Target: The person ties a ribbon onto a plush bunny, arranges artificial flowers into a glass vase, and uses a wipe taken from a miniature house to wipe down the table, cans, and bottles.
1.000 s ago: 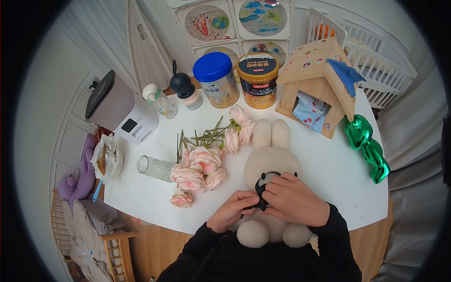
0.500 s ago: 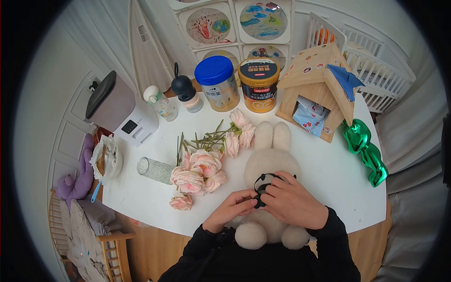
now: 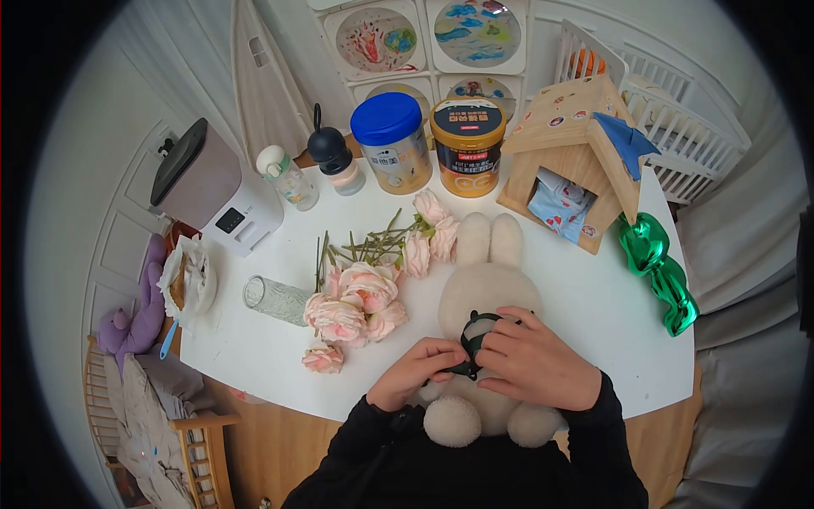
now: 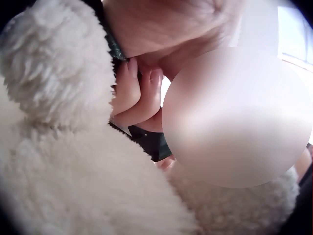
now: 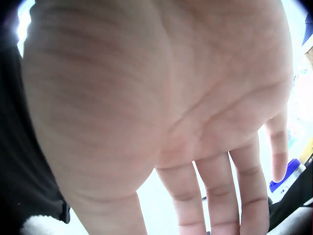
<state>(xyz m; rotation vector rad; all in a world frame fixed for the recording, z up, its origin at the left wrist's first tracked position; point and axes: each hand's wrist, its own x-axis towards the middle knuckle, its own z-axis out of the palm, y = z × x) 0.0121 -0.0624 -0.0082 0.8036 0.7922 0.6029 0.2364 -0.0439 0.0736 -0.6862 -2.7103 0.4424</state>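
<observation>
A cream plush rabbit [image 3: 482, 288] lies on its back at the table's near edge, ears pointing away from me. Over its face and chest sits a dark green-black item with a thin curved loop [image 3: 472, 332]; its kind cannot be told. My left hand [image 3: 414, 371] pinches its lower left part between thumb and fingers. From the right, my right hand [image 3: 541, 363] grips it with bent fingers, hiding much of it. The left wrist view shows glossy dark pieces [image 4: 154, 144] beside curled fingers and the rabbit's fluffy fur [image 4: 73, 171]. My palm fills the right wrist view.
Pink artificial roses [image 3: 365, 288] and a lying glass vase [image 3: 275, 301] are to the left. Two cans, one blue-lidded [image 3: 388, 140], and two bottles stand behind. A wooden house [image 3: 564, 157] and green foil balloon [image 3: 660, 271] are right; a grey-white appliance [image 3: 216, 191] stands far left.
Both hands stay on the dark item with small shifts of the fingers. The left hand has drawn slightly away from the right, and more of the item shows between them.
</observation>
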